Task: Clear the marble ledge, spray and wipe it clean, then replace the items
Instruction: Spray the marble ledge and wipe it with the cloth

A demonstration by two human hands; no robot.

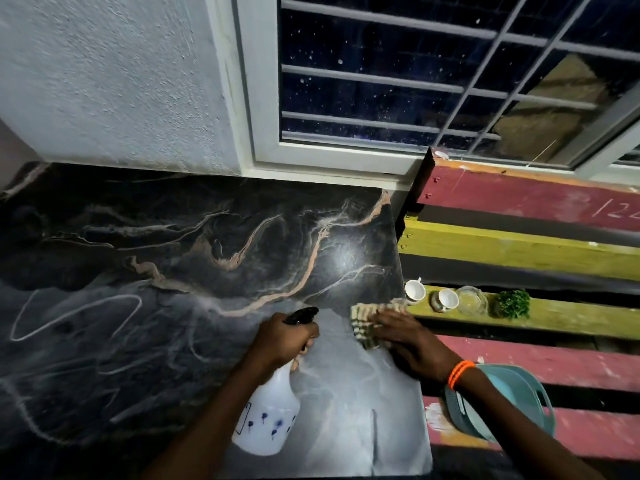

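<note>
The dark marble ledge (194, 244) with pale orange veins fills the left and middle, bare of items. My left hand (282, 337) grips the neck of a white spray bottle (268, 415) with a black nozzle, held over the ledge's near right part. My right hand (408, 339) lies flat with straight fingers on a beige striped cloth (363, 320), pressing it onto the ledge near its right edge. Two white cups (414, 291) (448, 299), a clear glass dish (471, 299) and a small green plant (513, 303) stand on a yellow plank to the right.
A bench of red and yellow wooden planks (540, 199) adjoins the ledge on the right. A teal basket (519, 400) sits on it below my right wrist. A barred window (398, 81) and a textured white wall (104, 81) rise behind the ledge.
</note>
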